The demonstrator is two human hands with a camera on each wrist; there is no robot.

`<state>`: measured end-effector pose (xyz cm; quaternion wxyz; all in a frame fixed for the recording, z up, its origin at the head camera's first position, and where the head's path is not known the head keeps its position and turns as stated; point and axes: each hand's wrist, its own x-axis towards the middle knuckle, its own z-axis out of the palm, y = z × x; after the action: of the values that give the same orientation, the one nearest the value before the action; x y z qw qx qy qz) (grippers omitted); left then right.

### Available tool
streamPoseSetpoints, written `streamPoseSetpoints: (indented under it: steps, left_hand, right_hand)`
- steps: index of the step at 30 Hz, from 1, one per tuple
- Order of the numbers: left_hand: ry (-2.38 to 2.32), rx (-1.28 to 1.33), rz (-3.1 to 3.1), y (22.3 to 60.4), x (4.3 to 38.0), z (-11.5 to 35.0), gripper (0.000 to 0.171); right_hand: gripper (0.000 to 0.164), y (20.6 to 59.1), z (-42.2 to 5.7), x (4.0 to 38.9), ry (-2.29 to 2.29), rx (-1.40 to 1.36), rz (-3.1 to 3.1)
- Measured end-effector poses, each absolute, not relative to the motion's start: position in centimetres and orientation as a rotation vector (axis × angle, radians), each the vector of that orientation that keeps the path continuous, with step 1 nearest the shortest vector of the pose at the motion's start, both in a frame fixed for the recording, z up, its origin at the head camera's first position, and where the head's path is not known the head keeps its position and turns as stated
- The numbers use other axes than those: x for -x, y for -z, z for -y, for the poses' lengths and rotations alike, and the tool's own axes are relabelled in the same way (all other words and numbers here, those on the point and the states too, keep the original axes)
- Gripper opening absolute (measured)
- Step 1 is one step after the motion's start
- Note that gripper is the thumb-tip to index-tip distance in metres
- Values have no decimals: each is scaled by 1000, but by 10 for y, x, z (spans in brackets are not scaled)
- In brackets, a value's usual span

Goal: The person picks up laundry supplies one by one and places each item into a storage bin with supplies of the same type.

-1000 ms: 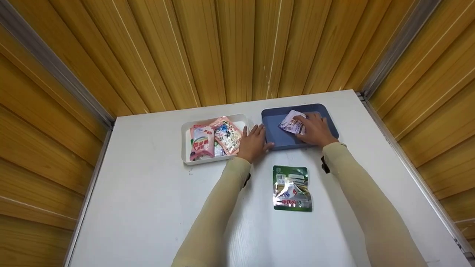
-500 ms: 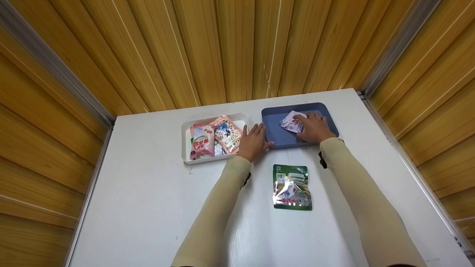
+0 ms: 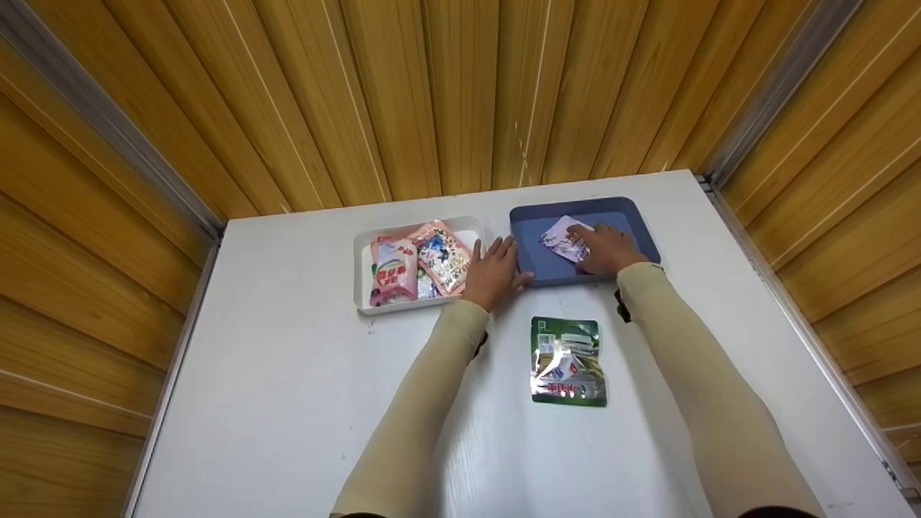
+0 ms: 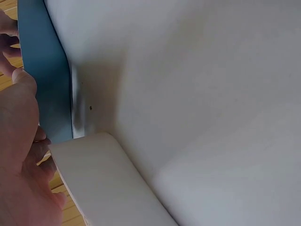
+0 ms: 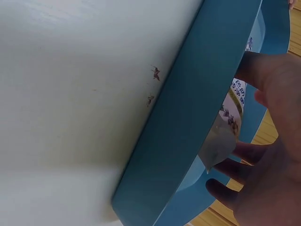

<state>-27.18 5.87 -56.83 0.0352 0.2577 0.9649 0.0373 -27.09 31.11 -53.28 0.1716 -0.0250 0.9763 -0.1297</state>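
My right hand (image 3: 610,250) is inside the blue tray (image 3: 529,248) and holds a small white-and-purple packet (image 3: 561,237) by its edges. In the right wrist view, the packet (image 5: 230,113) sits between the thumb and curled fingers, behind the tray wall (image 5: 188,117). My left hand (image 3: 491,275) lies with spread, straight fingers between the two trays. Its fingers reach over the rim of the white tray (image 3: 363,273), and its thumb touches the blue tray. In the left wrist view, the left hand (image 4: 23,136) spans the blue tray (image 4: 47,80) and the white tray (image 4: 108,179).
Inside the white tray lie several packets, including a pink one (image 3: 396,270) and a flowered one (image 3: 445,259). A green-and-silver pouch (image 3: 568,363) lies on the white table (image 3: 288,403) between the forearms. Yellow wood-look panels (image 3: 403,101) enclose the table's back and sides.
The right hand and its packet have shifted very slightly within the blue tray. The left hand stays in place between the trays. The head view has tilted a little.
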Motion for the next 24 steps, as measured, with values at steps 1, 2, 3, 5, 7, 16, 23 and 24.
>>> streamPoseSetpoints:
  steps: [1,2,3,5,7,16,23,24]
  left_hand:
    - [-106,-797,-2969,569,272,-59,81]
    - [-99,-799,-2970,569,272,-59,81]
    - [-93,-799,-2972,569,273,-59,81]
    - [-88,-796,-2971,569,273,-59,81]
    - [-90,-790,-2965,569,273,-60,81]
    - [-112,-781,-2951,568,272,-61,82]
    - [-143,-786,-2944,567,271,-60,81]
    - [-146,-785,-2945,567,271,-60,81]
  right_hand:
    - [77,532,-311,271,377,63,-2764]
    - [78,532,-310,270,387,53,-2759]
    - [78,531,-310,270,395,44,-2754]
    - [78,531,-309,268,410,29,-2749]
    - [78,531,-309,267,418,20,-2744]
    - [79,536,-312,264,434,-9,-2733]
    - [78,538,-312,267,420,-15,-2728]
    - [77,537,-313,267,419,-11,-2731]
